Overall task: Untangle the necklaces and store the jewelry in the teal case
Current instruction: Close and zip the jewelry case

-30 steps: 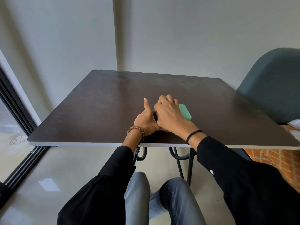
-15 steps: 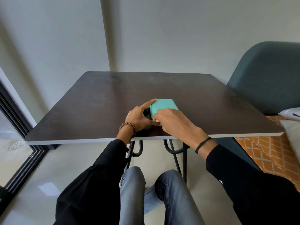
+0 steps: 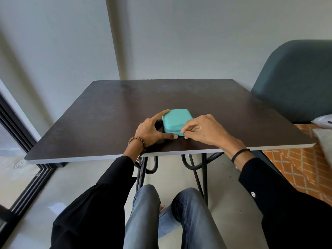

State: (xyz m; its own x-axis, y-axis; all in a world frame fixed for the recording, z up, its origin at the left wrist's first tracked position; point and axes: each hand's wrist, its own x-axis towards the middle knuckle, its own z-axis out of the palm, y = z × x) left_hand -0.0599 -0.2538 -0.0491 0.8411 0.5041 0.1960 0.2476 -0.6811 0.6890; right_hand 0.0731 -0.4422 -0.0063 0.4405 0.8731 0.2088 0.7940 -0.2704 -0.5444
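Closed teal square zip case (image 3: 177, 118), flat on dark brown bench (image 3: 107, 114) nr. front edge, centre. L. hand (image 3: 149, 131) spread open, bracing case: straight index at far-left corner, straight thumb vs. front wall. R. hand (image 3: 203, 132) pinching small metal zip pull (image 3: 183, 134) at front-right corner btw. thumb & index; remaining fingers loosely curled.

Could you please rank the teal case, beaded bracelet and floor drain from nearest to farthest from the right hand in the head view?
1. teal case, touched by the right hand.
2. beaded bracelet, just left of the case.
3. floor drain, far left, below the table.
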